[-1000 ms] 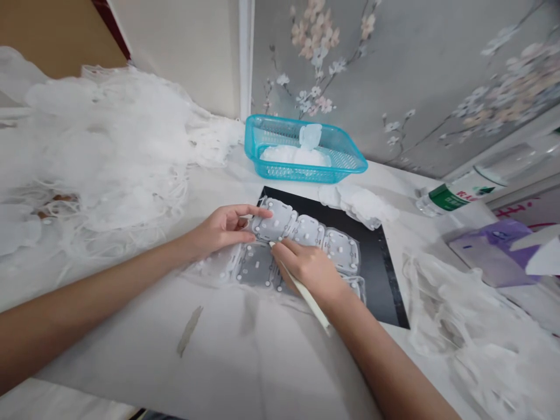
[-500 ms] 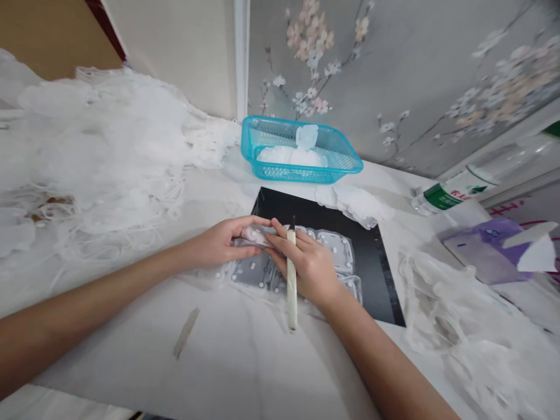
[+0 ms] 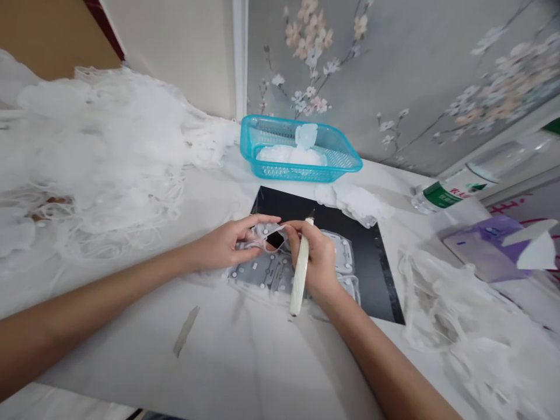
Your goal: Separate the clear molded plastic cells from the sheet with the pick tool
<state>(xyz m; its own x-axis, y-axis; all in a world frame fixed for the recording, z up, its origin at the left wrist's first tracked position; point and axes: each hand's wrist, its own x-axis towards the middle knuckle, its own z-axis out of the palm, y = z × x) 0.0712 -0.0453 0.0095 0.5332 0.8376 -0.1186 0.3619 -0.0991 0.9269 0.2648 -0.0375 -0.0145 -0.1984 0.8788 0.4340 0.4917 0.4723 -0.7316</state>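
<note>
My left hand [image 3: 223,242] is closed on one end of a soft, translucent silicone-like sheet [image 3: 261,229], lifted above the black board [image 3: 378,286]. The fingertips of my right hand [image 3: 321,256] pinch the other side of that sheet at a thin strip. A gap between the strip and the sheet shows black behind it. Across my right hand lies a pale-handled craft knife [image 3: 299,283], its dark pointed tip facing away from me. Beneath both hands, clear moulded panels [image 3: 251,275] with small white dots rest partly on the board.
Beyond the board stands a blue basket [image 3: 301,177] holding white translucent pieces. More pieces [image 3: 356,204] lie on the board's far edge. A big heap of translucent scraps [image 3: 109,134] fills the left, another pile [image 3: 472,332] the right. A bottle [image 3: 450,192] and purple tissue pack [image 3: 492,248] are right.
My right hand has drawn slightly right, pulling a strip away from the sheet and opening a gap. The knife has tilted, its tip shifting right. My left hand stays nearly in place.
</note>
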